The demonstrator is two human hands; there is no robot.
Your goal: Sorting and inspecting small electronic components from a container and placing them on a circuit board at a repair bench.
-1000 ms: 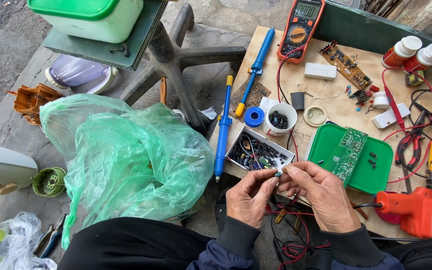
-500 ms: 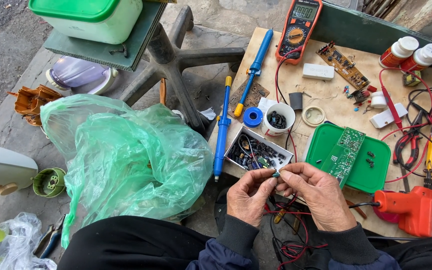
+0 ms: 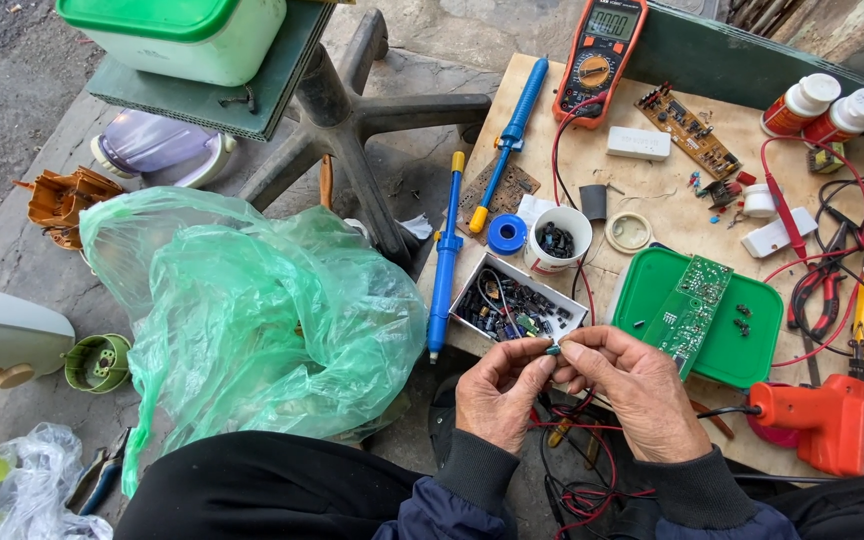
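Observation:
My left hand and my right hand meet at the near edge of the wooden board. Together their fingertips pinch a tiny green electronic component. Just beyond the fingers sits a small white box filled with several dark electronic parts. To the right lies a green lid with a green circuit board on it.
A white cup of parts, blue tape roll, two blue desoldering pumps, an orange multimeter, red and black leads and an orange soldering gun lie about the board. A green plastic bag bulges at the left.
The hands have stayed at the same spot with only slight finger movement on the small part. Nothing else has moved.

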